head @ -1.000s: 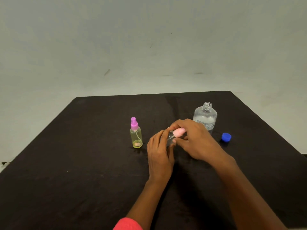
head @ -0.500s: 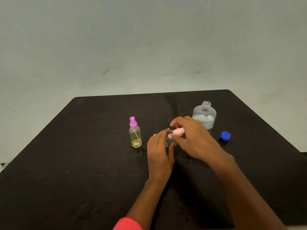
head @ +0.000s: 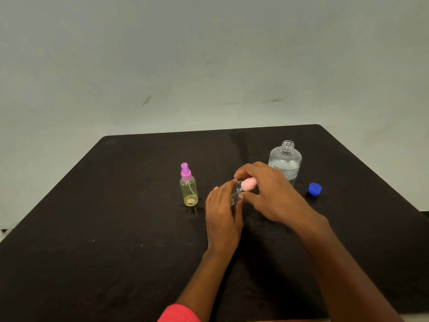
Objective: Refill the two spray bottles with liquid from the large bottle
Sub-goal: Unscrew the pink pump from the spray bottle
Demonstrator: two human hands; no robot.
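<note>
1. Clear spray bottle (head: 235, 194) stands near the middle of the black table (head: 111, 205), mostly hidden between both hands.
2. Left hand (head: 222, 214) holds its body, fingers close together and wrapped round the left side.
3. Right hand (head: 276, 196) pinches the pink spray head (head: 249, 184) between thumb and fingertips.
4. Large bottle (head: 285, 161) stands upright just beyond the right hand, its neck open; its blue cap (head: 314, 189) lies on the table to its right.
5. Yellow-green spray bottle (head: 189, 191), with its purple head on, stands to the left, apart from the hands.
6. Step, as I judge it: twisting the pink head on the clear bottle; off or on, I cannot tell, and its liquid level is hidden.
7. The next move calls for a steady left grip while the right turns.
</note>
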